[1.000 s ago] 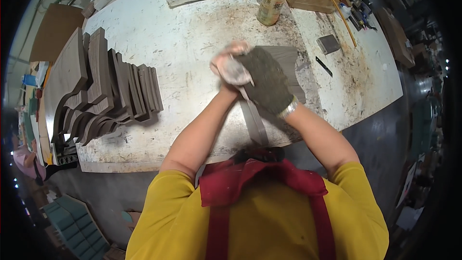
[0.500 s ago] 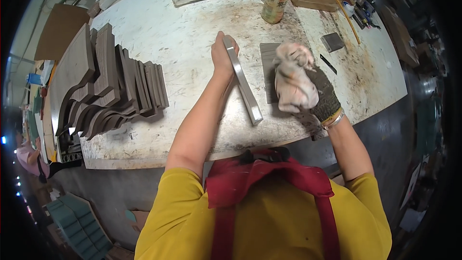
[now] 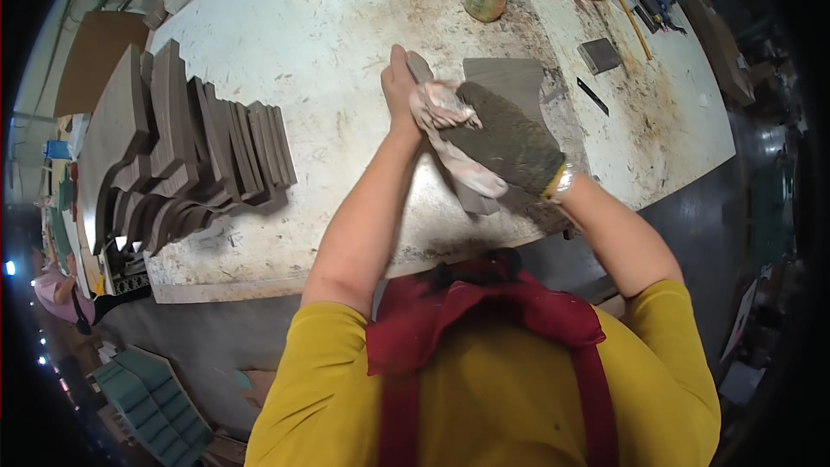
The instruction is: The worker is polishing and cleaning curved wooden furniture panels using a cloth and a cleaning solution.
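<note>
Over the scuffed white worktable, right of a stack of curved-edged gray-brown panels, one slim gray-brown panel slants — its long axis runs from the upper left to a near end angled toward the person's body. It looks matte and narrow, its middle hidden. The gloved right hand bunches a pinkish-white cloth against it; the cloth covers the fingertips. The bare left hand grips the far end — whether its fingers are spread, I cannot tell.
</note>
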Available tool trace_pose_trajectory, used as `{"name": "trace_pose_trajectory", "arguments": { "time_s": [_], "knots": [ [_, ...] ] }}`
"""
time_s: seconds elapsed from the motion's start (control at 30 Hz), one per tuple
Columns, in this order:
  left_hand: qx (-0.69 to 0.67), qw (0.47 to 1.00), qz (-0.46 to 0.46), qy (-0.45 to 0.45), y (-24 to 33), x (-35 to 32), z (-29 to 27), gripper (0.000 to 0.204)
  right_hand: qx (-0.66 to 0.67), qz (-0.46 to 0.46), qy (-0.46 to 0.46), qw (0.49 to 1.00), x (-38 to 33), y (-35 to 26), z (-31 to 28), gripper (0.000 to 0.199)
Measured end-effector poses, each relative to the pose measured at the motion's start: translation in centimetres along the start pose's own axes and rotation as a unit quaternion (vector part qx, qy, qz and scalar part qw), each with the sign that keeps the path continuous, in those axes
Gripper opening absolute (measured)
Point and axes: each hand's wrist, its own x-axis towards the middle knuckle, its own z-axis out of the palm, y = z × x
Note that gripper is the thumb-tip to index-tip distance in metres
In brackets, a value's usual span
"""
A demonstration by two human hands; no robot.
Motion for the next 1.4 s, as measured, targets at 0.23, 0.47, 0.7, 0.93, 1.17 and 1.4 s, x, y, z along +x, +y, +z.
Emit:
{"name": "trace_pose_trajectory", "arguments": {
  "time_s": [0.23, 0.47, 0.7, 0.93, 1.17, 1.4],
  "knots": [
    [0.096, 0.992, 0.081, -0.006, 1.4, -1.1, 0.7, 0.052, 0.080, 0.175, -0.259, 0.946, -6.7, -3.0, -4.8, 0.037],
    [0.086, 0.993, 0.073, -0.036, 1.5, -1.1, 0.4, 0.052, 0.231, 0.187, 0.001, 0.955, -7.6, -5.3, -6.5, 0.042],
    [0.107, 0.992, 0.063, -0.035, -1.7, 1.0, -0.6, 0.044, -0.347, -0.125, 0.008, 0.929, -0.3, -4.8, 0.8, 0.048],
    [0.109, 0.991, 0.076, -0.020, -1.9, 1.9, -0.4, 0.055, -0.192, -0.075, -0.093, 0.974, -2.1, -0.9, -1.0, 0.048],
    [0.018, 0.998, 0.054, -0.026, 0.4, -0.1, 0.8, 0.051, -0.198, 0.233, -0.215, 0.927, -9.3, -5.7, -5.7, 0.041],
    [0.086, 0.994, 0.055, -0.049, 0.2, 0.5, 0.6, 0.055, -0.349, -0.124, -0.006, 0.929, -6.0, -7.4, 1.1, 0.039]
  ]
}}
